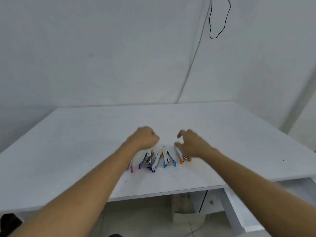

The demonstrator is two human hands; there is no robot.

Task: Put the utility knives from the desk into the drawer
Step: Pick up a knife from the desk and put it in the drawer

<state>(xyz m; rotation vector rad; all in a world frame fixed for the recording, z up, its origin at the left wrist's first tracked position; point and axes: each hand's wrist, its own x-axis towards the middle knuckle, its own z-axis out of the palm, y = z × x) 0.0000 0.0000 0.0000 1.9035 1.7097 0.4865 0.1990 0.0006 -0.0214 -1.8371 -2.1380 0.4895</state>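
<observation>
Several utility knives lie in a loose row on the white desk, with pink, purple, blue and orange end caps. My left hand hovers over the far ends of the left knives, its fingers curled into a fist; nothing shows inside it. My right hand hangs above the orange-capped knives with fingers spread and bent. An open white drawer sticks out under the desk's front edge at the lower right, partly hidden by my right forearm.
White walls meet in a corner behind the desk, and a black cable hangs at the top right. Below the desk are a tiled floor and a pale cabinet. A dark object sits at the lower left.
</observation>
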